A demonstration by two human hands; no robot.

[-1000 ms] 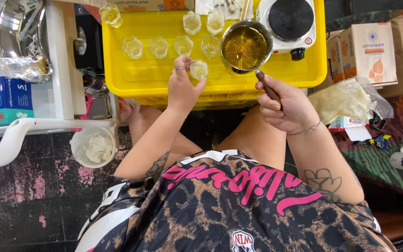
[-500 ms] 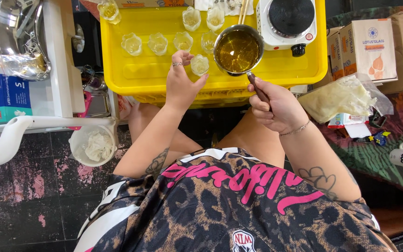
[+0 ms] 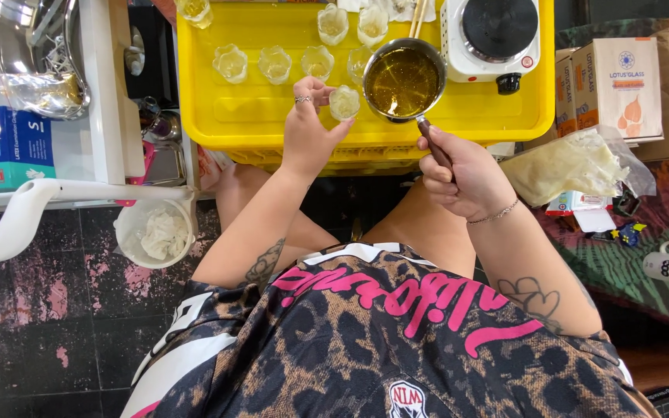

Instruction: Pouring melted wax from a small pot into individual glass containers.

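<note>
One saucepan, seven small glass cups on my yellow tray (image 3: 257,116).
My left hand (image 3: 307,131) grips one cup (image 3: 344,102); my right hand (image 3: 462,174) clenches the saucepan (image 3: 404,81) handle, at the cup's 3 o'clock.

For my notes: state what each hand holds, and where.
Left hand holds a small glass cup by its side; right hand holds the saucepan by its handle.

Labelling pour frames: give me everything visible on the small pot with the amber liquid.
The small pot is round, shiny metal, about half full of clear amber liquid. A dark handle runs down toward the person; the right hand has its grip closed on it. The pot is held roughly level over the yellow tray, beside the small glass cup in the left hand, its rim close to the cup.
</note>
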